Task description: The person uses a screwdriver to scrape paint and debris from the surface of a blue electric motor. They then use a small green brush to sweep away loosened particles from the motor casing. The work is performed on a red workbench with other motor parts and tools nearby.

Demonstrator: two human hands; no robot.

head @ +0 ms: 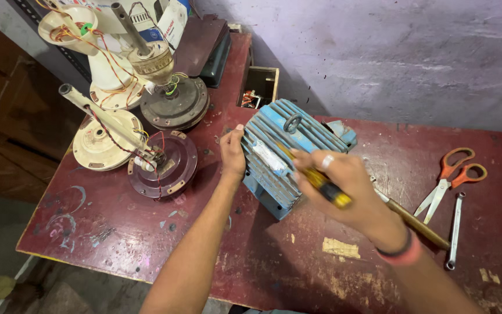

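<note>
The blue finned electric motor (280, 154) sits near the middle of the dark red bench (146, 244), tilted on its side edge rather than flat. The left hand (232, 156) presses against its left end, fingers (233, 135) spread flat on the housing and closed on nothing. The right hand (344, 186) is wrapped tight around a yellow-and-black-handled screwdriver (327, 187), whose tip seems to reach in over the fins, though blur hides just where it lands.

What could go wrong: the motor looks heavy and stands on a narrow edge, so a hard push from the tool could rock it toward the left hand or roll it over. If the tip slips off the ribbed casing, it could skid toward the bracing fingers. A wooden-handled tool (419, 224) lies just under the right wrist and could be knocked aside.

Counted: one blue motor, one screwdriver, one pair of orange-handled scissors (448, 177), one slim metal spanner (454, 229), one wooden-handled tool, one small open wooden box (260, 87), and about five ceiling-fan motors (167, 163) with loose wires at the bench's far left.
</note>
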